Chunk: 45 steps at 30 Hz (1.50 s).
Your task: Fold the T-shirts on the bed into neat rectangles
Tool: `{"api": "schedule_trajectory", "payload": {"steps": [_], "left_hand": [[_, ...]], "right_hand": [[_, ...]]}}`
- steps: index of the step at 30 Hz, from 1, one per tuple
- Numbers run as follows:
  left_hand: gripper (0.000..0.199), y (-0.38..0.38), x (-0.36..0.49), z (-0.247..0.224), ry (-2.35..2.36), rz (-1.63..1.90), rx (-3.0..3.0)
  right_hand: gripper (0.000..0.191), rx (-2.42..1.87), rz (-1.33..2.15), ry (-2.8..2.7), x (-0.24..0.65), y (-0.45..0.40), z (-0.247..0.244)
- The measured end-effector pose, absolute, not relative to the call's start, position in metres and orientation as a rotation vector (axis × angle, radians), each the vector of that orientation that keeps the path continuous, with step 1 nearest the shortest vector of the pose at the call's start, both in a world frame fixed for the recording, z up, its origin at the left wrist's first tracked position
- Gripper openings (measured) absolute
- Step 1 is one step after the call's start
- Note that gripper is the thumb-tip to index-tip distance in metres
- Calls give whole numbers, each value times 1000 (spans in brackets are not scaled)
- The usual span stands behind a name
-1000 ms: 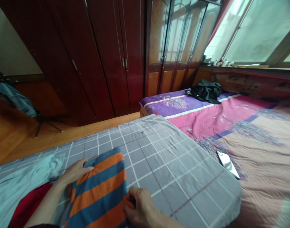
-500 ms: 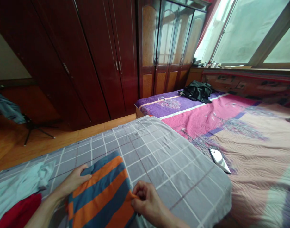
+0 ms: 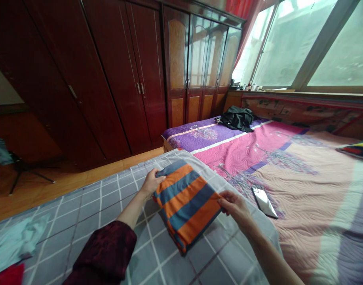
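A folded cloth with orange and blue-grey stripes (image 3: pixel 187 202) hangs between my two hands, over the grey checked cover (image 3: pixel 110 206). My left hand (image 3: pixel 153 181) pinches its upper left corner, thumb on top. At the right corner, my right hand (image 3: pixel 231 202) grips the edge between thumb and fingers. The cloth's lower end is tilted toward me, and its underside is hidden.
A pale mint cloth (image 3: pixel 21 237) and a red cloth (image 3: pixel 9 275) lie at the lower left. On the bed (image 3: pixel 300 190) to the right are a phone (image 3: pixel 263 202) and a black garment (image 3: pixel 236 118). Dark red wardrobes (image 3: pixel 110 79) stand behind.
Both hands have carried the striped cloth forward and to the right, away from the mint and red cloths. The view has turned slightly right.
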<state>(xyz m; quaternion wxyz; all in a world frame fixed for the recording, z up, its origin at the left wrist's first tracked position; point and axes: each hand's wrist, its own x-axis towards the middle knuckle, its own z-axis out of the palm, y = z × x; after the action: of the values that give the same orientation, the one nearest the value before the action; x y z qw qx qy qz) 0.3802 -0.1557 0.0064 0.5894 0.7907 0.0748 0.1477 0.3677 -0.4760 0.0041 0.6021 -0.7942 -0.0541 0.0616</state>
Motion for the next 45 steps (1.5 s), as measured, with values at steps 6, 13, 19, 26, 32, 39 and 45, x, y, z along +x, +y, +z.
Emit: {"api": "schedule_trajectory", "payload": {"steps": [6, 13, 19, 26, 32, 39, 45], "left_hand": [[17, -183, 432, -24, 146, 394, 1842], [27, -163, 422, -60, 189, 505, 1878], [36, -170, 397, -56, 122, 708, 2006], [46, -192, 374, -49, -404, 394, 2639], [51, -187, 378, -56, -368, 275, 2706], [55, -187, 378, -57, -373, 300, 2678], [77, -187, 375, -54, -372, 246, 2657]], "right_hand": [[22, -1988, 9, -73, 391, -498, -25], [31, -2257, -151, -19, 385, -492, -39], [40, -2579, -542, -228, 363, -477, -38], [75, -2473, -133, -1203, 295, -430, -54], [74, -2437, 73, -1293, 275, -438, -50], [60, -2640, -80, -926, 356, -394, 8], [62, -2877, -188, -759, 443, -352, -30]]}}
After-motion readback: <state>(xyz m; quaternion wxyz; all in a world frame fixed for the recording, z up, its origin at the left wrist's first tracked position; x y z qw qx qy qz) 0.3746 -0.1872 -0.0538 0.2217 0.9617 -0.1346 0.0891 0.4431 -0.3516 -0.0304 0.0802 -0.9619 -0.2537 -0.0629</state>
